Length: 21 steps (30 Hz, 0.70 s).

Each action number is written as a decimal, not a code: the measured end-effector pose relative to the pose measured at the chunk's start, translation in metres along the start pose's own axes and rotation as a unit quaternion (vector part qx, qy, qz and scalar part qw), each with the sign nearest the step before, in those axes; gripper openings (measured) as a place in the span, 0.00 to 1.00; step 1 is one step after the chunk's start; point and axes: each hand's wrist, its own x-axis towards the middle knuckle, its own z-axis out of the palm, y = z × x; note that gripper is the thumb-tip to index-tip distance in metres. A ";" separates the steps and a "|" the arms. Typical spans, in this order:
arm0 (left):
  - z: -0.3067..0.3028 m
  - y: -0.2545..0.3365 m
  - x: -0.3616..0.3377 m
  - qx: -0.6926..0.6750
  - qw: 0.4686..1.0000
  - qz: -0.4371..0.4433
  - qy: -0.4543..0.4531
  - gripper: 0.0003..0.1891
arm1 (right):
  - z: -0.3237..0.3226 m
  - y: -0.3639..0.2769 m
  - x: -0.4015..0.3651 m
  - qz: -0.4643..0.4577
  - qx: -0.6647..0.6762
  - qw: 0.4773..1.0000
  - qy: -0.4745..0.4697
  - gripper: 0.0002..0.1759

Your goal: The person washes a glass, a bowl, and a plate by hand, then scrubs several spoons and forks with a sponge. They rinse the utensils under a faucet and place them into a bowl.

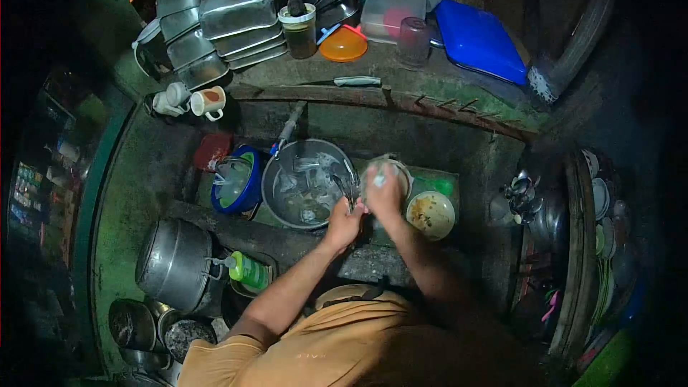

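Pump bottle point(249, 271), green; label present, too small to read.
Yellow-brown shirt point(304, 330): small chest lettering, not reliably legible.
Grey basin point(266, 197), water inside.
Left hand point(345, 225): pinching metal cutlery point(349, 192) at basin's right rim; probably light, stiff, slippery when wet; best gripped by handle ends.
Right hand point(385, 190): curled, motion-blurred, beside cutlery; contents, if any, cannot be told.

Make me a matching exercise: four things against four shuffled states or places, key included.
1. Left hand
2. White bowl
3. Bottle
4. Mug

A. Green, beside the big pot
B. Light, with a reddish-brown patch
C. Holding slim utensils
D. Smeared inside with brownish residue

Pairs: 1-C, 2-D, 3-A, 4-B
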 end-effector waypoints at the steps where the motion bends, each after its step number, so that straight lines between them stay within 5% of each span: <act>1: 0.003 -0.001 0.002 0.004 1.000 0.025 0.016 0.04 | -0.004 -0.001 0.000 -0.074 -0.006 0.997 0.008 0.14; 2: 0.007 0.003 -0.002 0.009 0.998 0.047 0.032 0.04 | -0.010 -0.002 -0.001 -0.145 -0.012 0.989 0.015 0.12; 4: 0.012 0.010 -0.007 -0.016 1.000 0.025 0.010 0.05 | -0.024 0.001 0.013 -0.029 -0.032 0.997 -0.065 0.10; 5: 0.013 0.005 -0.003 -0.023 0.999 0.031 0.002 0.04 | -0.017 0.018 0.020 -0.085 -0.034 0.996 0.014 0.10; 9: 0.007 0.011 0.009 -0.123 0.989 -0.052 -0.066 0.03 | -0.021 0.035 0.028 0.046 0.025 0.992 0.113 0.08; 10: 0.002 0.009 0.014 -0.182 0.971 -0.102 -0.116 0.03 | -0.026 0.042 0.027 0.239 0.349 0.905 0.056 0.08; 11: 0.003 0.023 0.009 -0.245 0.956 -0.144 -0.080 0.03 | -0.029 0.046 0.025 0.396 0.619 0.678 -0.012 0.08; 12: -0.001 0.019 0.013 -0.244 0.956 -0.143 -0.079 0.03 | -0.036 0.036 0.024 0.396 0.620 0.677 -0.012 0.08; 14: -0.014 -0.001 0.023 -0.412 0.849 -0.248 -0.219 0.03 | -0.052 0.018 0.020 0.401 0.725 0.532 -0.176 0.10; 15: -0.015 -0.009 0.025 -0.487 0.795 -0.263 -0.249 0.03 | -0.052 0.020 0.017 0.418 0.698 0.545 -0.202 0.13; 16: -0.016 -0.017 0.026 -0.488 0.795 -0.261 -0.247 0.03 | -0.049 0.029 0.019 0.419 0.698 0.544 -0.205 0.13; 18: -0.017 -0.022 0.025 -0.478 0.775 -0.237 -0.338 0.03 | -0.035 0.062 0.026 0.279 0.764 0.430 -0.393 0.15; 21: -0.019 -0.015 0.017 -0.472 0.785 -0.227 -0.331 0.05 | -0.033 0.062 0.029 0.270 0.755 0.469 -0.370 0.17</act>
